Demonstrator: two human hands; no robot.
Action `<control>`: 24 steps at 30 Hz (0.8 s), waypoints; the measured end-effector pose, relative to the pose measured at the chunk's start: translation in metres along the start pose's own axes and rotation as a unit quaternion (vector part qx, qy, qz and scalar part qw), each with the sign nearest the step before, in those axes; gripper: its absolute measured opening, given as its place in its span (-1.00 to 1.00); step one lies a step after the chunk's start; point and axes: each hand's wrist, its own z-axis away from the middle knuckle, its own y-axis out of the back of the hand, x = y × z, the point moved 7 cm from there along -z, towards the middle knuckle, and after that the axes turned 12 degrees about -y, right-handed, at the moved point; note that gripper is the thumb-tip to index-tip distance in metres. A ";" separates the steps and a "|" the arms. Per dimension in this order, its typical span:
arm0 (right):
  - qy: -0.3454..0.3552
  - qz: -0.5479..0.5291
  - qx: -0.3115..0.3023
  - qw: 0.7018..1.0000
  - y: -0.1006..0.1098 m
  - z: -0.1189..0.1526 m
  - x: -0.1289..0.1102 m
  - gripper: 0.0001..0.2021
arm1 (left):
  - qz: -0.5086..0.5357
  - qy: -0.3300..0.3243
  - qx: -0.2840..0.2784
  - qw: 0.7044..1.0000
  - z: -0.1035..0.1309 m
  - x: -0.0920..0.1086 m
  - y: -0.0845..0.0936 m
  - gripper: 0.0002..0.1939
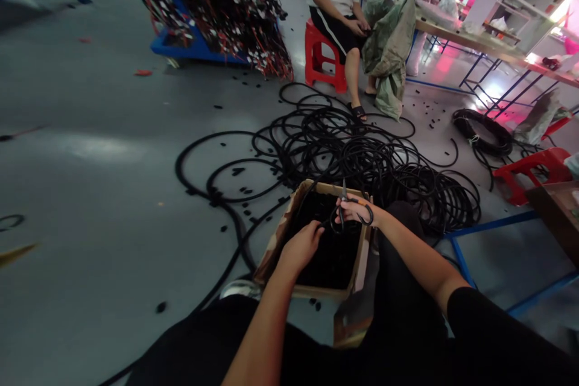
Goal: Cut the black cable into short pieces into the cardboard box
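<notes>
A cardboard box (360, 265) with dark contents stands on the floor between my legs. Over its left part is my left hand (302, 245), its fingers closed on a thin black tube (322, 225). Just to the right, above the box's far right part, my right hand (355, 211) is wrapped round black-handled scissors (344, 190) whose blades point away from me. The two hands are close together but apart. Beyond the box lies a large tangle of black tubing (335, 139).
A person sits on a red stool (312, 54) beyond the tubing, beside a green sack (389, 42). A blue rack (199, 51) hung with wires stands far left. At right are a coiled bundle (502, 145), a red stool (538, 169) and a blue frame (461, 259). Small black pieces dot the floor.
</notes>
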 end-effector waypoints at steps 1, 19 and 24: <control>0.000 0.015 0.016 1.000 0.003 0.000 0.000 -0.50 | -0.003 0.010 0.011 1.000 0.000 -0.002 0.004 -0.68; -0.066 0.316 -0.006 0.946 -0.030 -0.012 0.037 -0.52 | 0.014 0.119 0.042 0.992 0.000 0.001 0.012 -0.81; -0.076 0.330 -0.009 0.941 -0.035 -0.014 0.044 -0.51 | 0.024 0.114 0.029 0.993 0.001 0.003 0.011 -0.78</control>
